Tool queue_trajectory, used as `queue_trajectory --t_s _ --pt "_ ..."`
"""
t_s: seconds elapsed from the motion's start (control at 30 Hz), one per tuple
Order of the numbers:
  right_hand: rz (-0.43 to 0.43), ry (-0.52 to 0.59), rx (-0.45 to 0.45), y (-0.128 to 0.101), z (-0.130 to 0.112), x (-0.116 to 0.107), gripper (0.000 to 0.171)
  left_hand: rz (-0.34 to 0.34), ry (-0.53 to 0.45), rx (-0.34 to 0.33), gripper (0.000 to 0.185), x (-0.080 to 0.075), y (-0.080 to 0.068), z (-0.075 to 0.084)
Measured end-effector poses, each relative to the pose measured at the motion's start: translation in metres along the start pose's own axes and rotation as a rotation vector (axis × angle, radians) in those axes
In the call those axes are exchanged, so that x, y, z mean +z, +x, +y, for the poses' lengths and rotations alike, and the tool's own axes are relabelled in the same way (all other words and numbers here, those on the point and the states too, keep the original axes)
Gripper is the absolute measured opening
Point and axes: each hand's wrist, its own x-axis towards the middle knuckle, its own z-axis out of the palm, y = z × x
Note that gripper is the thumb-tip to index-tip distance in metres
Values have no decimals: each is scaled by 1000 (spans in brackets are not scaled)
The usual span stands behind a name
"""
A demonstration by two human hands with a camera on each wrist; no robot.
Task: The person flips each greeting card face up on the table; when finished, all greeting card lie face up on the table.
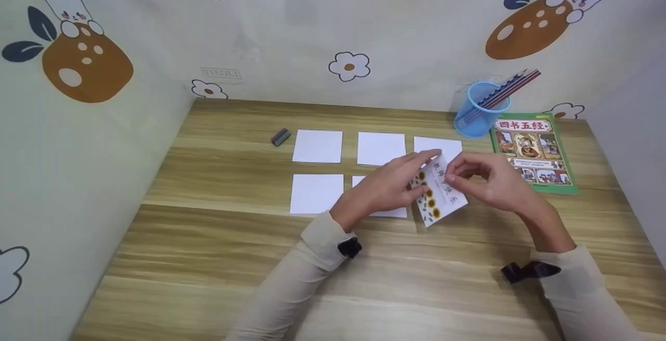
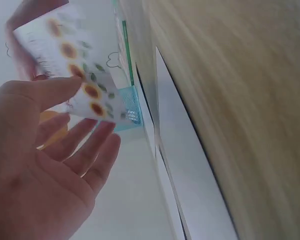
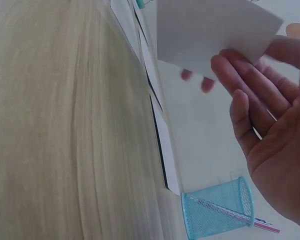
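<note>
Between both hands (image 1: 390, 187), sunflower card (image 1: 439, 192)

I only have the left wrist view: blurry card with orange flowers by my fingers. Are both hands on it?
Observer: Yes. In the head view the left hand and the right hand both hold the sunflower card above the table.
Operator: How many blank cards are laid out?
Observer: Five show: three in the far row, two in the near row. The left hand partly covers one near-row white card neighbour.
Operator: Anything at the table's left end?
Observer: A small grey eraser lies left of the far row.
Operator: And right of the cup?
Observer: A green-edged book lies flat beside the blue pencil cup.
</note>
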Motion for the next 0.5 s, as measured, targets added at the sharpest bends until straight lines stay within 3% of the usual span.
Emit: queue_trajectory --t_s 0.1,0.2,0.33,0.5 --pt "-40 -30 77 2 -3 -1 11 24 -5 -1 80 0 0 -2" --pt "-43 -98 138 2 2 -1 16 43 -20 4 71 1 1 -2" --pt "-41 -198 144 4 13 2 21 19 -16 -17 47 3 2 -1" --pt "-58 -253 135 5 20 8 22 -31 91 -77 46 6 0 0"
